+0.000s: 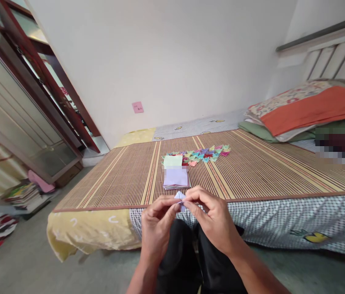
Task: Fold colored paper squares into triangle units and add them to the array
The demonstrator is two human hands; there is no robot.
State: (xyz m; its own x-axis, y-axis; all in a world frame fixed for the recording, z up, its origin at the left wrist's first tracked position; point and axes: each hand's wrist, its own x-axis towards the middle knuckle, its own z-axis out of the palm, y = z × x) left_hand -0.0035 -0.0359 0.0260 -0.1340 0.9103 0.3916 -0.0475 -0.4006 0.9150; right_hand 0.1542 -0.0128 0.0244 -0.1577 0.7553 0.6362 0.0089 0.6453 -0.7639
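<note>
A small piece of pale lavender folded paper [180, 195] is pinched between both hands, just off the bed's front edge. My left hand [159, 218] grips its left side with thumb and fingertips. On the other side my right hand [211, 212] pinches it the same way, and the fingertips of both hands nearly meet. Part of the paper is hidden behind the fingers. Just beyond the hands lies a stack of lavender paper sheets [175, 178], with light green sheets [173, 161] behind it. Farther back, many small colourful folded paper pieces [204, 154] lie in slanting rows.
A striped bamboo mat [123, 175] covers the bed, over a checked sheet [282, 224]. Pillows [310, 106] are piled at the right. A pink card [137, 107] is on the white wall. To the left are a door [22, 94] and stacked books [22, 196] near the floor.
</note>
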